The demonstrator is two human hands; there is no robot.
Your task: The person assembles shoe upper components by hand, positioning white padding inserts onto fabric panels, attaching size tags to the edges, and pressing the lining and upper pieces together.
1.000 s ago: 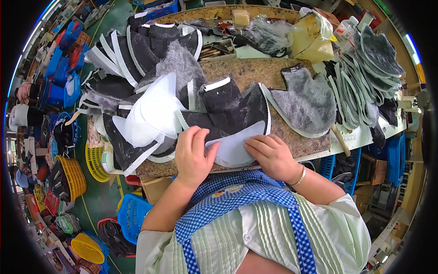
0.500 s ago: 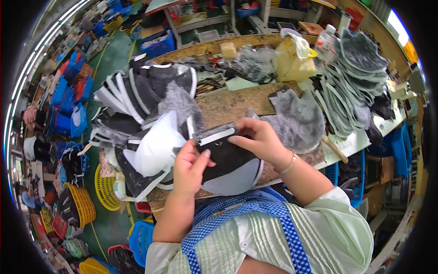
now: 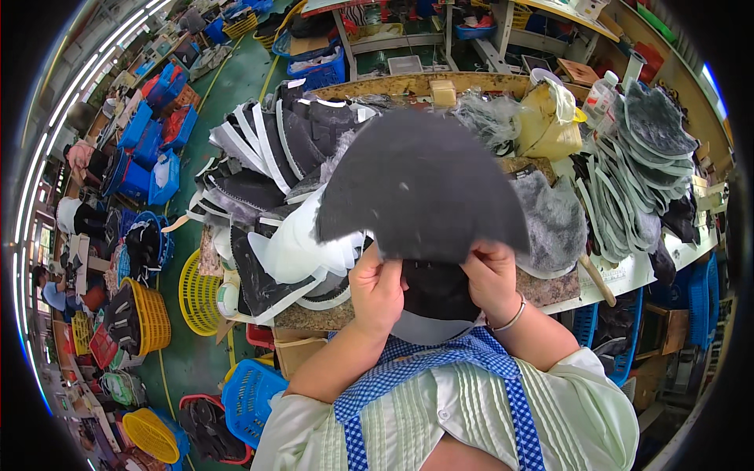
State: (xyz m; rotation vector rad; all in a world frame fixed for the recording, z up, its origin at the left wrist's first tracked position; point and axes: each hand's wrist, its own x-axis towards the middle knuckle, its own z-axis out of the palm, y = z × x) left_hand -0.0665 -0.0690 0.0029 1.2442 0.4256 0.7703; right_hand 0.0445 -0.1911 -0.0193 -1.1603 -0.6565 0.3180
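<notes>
Before me, a wide, curved black fabric piece point(image 3: 424, 184) stands raised, its far edge blurred, looking like part of a boot upper. My left hand point(image 3: 378, 289) pinches its near left edge, and my right hand point(image 3: 492, 281) grips the near right edge. Below it, between my wrists, hangs a black section with a grey panel point(image 3: 432, 330); whether it is joined to the raised piece is hidden. White molded sheets point(image 3: 302, 243) lie left of my left hand, on black uppers with white edging point(image 3: 259, 153). Beyond my right hand rests a grey furry piece point(image 3: 550, 220).
Grey-edged furry pieces point(image 3: 616, 196) are stacked at the right, near a clear bottle point(image 3: 602, 93) and a yellowish plastic container point(image 3: 547, 122). A wooden handle point(image 3: 598, 281) juts over the front edge. Yellow point(image 3: 200, 294) and blue baskets point(image 3: 250, 396) stand on the floor at left.
The black piece has been lifted and spread upright, where a narrow white-edged strip was pinched before. My hands have moved to opposite sides of it. The whole view has shifted.
</notes>
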